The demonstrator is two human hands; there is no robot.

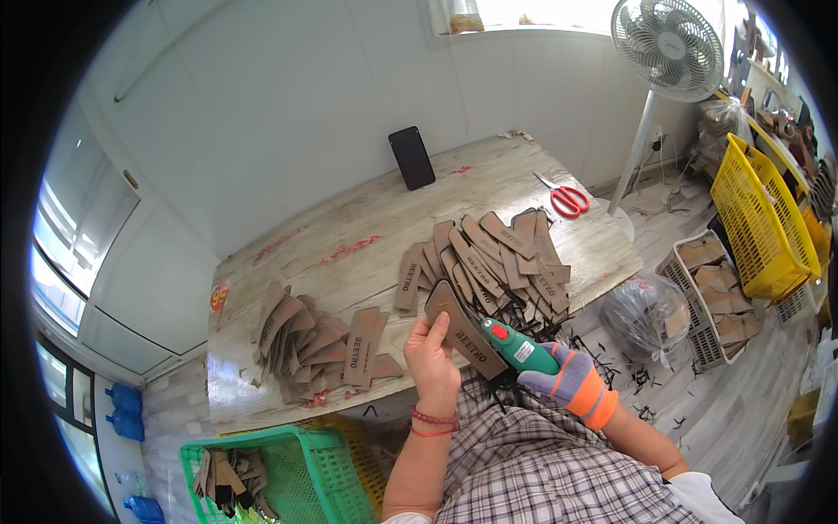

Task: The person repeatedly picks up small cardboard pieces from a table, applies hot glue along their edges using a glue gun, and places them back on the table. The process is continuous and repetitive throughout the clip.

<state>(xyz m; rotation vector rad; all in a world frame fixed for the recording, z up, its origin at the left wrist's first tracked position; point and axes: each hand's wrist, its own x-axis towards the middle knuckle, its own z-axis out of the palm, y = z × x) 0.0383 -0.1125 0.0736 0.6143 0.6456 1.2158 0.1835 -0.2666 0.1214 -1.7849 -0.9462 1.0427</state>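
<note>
In my bare left hand is a brown, strip-shaped piece with printed lettering and a dark edge, pinched near its upper end. My right hand, in a grey and orange glove, is wrapped round a green handheld power tool with a red button. The tool's front end meets the right edge of the brown piece; its working tip is hidden. Just beyond my hands lies a heap of similar brown pieces, with black trimmings among them. A second pile of brown pieces spreads over the table's left side.
Red-handled scissors and a black phone, propped against the wall, are on the table. A green basket stands below left. On the right are a fan, a yellow crate, a white crate and a plastic bag.
</note>
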